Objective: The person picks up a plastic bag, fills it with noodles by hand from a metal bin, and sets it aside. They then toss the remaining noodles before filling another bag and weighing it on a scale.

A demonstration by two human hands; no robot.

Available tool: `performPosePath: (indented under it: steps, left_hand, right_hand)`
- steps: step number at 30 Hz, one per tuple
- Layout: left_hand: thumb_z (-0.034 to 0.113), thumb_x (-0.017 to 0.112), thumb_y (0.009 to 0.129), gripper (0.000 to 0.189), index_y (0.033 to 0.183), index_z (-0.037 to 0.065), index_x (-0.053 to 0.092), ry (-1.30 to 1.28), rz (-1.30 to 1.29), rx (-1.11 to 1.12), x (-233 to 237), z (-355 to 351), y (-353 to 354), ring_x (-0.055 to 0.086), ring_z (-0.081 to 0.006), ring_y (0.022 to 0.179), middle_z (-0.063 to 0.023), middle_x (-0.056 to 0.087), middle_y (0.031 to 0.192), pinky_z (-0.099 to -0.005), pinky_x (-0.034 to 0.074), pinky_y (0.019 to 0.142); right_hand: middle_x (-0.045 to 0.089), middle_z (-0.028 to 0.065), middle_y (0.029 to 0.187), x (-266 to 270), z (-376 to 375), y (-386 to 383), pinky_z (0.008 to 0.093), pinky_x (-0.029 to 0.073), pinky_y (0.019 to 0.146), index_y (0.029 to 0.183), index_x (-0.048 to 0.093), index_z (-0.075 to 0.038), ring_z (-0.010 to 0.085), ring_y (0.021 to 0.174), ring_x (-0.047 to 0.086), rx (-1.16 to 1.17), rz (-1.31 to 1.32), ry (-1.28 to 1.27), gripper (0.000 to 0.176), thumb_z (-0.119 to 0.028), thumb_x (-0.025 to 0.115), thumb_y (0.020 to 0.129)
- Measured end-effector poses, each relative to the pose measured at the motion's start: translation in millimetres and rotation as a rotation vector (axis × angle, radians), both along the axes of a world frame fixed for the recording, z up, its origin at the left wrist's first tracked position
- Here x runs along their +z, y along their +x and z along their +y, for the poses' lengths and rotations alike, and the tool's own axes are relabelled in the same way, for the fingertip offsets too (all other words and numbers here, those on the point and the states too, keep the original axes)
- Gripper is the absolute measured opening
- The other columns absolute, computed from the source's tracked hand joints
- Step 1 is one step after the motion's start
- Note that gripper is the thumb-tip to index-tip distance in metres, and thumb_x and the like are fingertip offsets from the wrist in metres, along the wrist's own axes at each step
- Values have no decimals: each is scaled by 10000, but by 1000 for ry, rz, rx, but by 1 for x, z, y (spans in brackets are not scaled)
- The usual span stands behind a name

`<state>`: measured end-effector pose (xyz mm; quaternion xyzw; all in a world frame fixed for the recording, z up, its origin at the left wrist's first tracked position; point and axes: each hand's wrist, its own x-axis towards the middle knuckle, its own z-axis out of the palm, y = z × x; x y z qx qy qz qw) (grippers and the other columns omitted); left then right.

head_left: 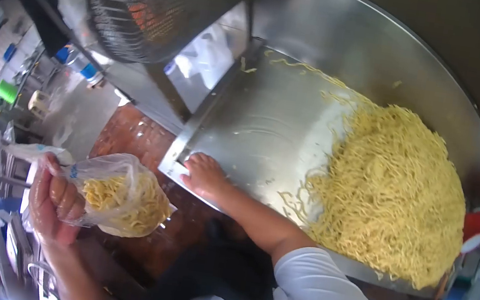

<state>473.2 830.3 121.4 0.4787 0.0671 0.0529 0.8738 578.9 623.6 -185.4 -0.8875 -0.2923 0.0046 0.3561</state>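
My left hand (pixel 55 198) is closed around the gathered neck of a clear plastic bag (pixel 138 166). Yellow noodles (pixel 108 193) fill the lower part of the bag, which hangs out to the right of my fist above the red floor. My right hand (pixel 205 176) rests on the near left corner of a large metal tray (pixel 269 117), its thumb apart from the fingers and nothing visible in it. On the right side of the tray lies a big heap of loose yellow noodles (pixel 394 190), apart from both hands.
A wire-caged fan (pixel 143 7) stands at the upper left, close to the tray. White plastic bags (pixel 207 53) lie behind its stand. Past the heap is a red container (pixel 476 225). Stray noodles lie along the tray's back edge. Wet reddish floor (pixel 131 135) shows below.
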Motion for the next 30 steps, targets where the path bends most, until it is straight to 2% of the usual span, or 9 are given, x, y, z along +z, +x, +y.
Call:
performPosePath:
  steps: [9, 13, 16, 18, 20, 24, 26, 28, 30]
  left_hand:
    - [224, 319, 1079, 278, 1050, 45, 530, -224, -132, -214, -28, -68, 59, 281, -58, 401, 30, 313, 583, -210, 258, 352]
    - [314, 542, 991, 224, 859, 137, 580, 75, 103, -68, -80, -118, 89, 296, -46, 402, 77, 356, 540, -233, 232, 371]
    - [297, 510, 1001, 211, 922, 112, 575, 170, 383, -115, -152, -132, 98, 275, -74, 377, 58, 329, 512, -260, 196, 345]
    - [329, 467, 1019, 280, 1001, 77, 588, 117, 407, -178, -146, -135, 93, 267, -77, 373, 48, 311, 502, -271, 192, 349]
    - [344, 457, 1024, 313, 1033, 64, 595, 123, 383, -168, -138, -134, 88, 266, -77, 372, 44, 308, 500, -273, 192, 351]
    - [367, 452, 1029, 369, 1134, 44, 596, 63, 260, -234, -132, -139, 93, 262, -77, 365, 42, 306, 492, -269, 199, 357]
    - [372, 452, 1029, 396, 1195, 37, 581, 63, 236, -232, -131, -145, 94, 270, -70, 366, 46, 318, 494, -263, 196, 357]
    - [372, 454, 1028, 399, 1202, 34, 575, 75, 206, -185, -139, -142, 99, 267, -66, 367, 49, 316, 494, -258, 193, 356]
    - [370, 458, 1026, 396, 1211, 37, 566, 78, 192, -162, -130, -140, 107, 259, -56, 368, 55, 310, 498, -247, 187, 351]
  right_hand:
    - [638, 132, 858, 19, -133, -117, 459, 502, 695, 839, 653, -79, 330, 831, 623, -570, 141, -227, 321, -383, 578, 910]
    - [649, 138, 706, 17, -155, -115, 469, 517, 634, 709, 648, -71, 355, 667, 636, -574, 82, -211, 408, -421, 586, 910]
    - [649, 154, 698, 29, -166, -99, 444, 505, 605, 720, 640, -37, 334, 640, 632, -575, 295, -143, 447, -441, 596, 906]
    - [628, 171, 657, 59, -173, -81, 414, 481, 604, 718, 624, -9, 303, 610, 608, -782, 593, 233, 492, -461, 591, 909]
    - [539, 31, 587, 87, -172, -55, 345, 422, 514, 690, 594, -60, 137, 530, 496, -796, 332, 395, 457, -448, 611, 932]
    - [484, -24, 658, 200, -117, -28, 268, 407, 533, 807, 584, -128, 70, 555, 439, -372, 437, 1401, 247, -293, 564, 990]
    - [602, 20, 747, 163, -67, 5, 268, 443, 590, 824, 652, -89, 124, 650, 560, -381, 181, 1355, 267, -308, 598, 966]
    - [673, 94, 877, 85, -50, 45, 363, 496, 687, 899, 702, -95, 273, 799, 651, -353, -336, 271, 161, -237, 627, 902]
    - [675, 122, 884, 103, -59, 35, 399, 502, 704, 895, 706, -89, 322, 821, 651, -368, -314, 280, 152, -219, 629, 875]
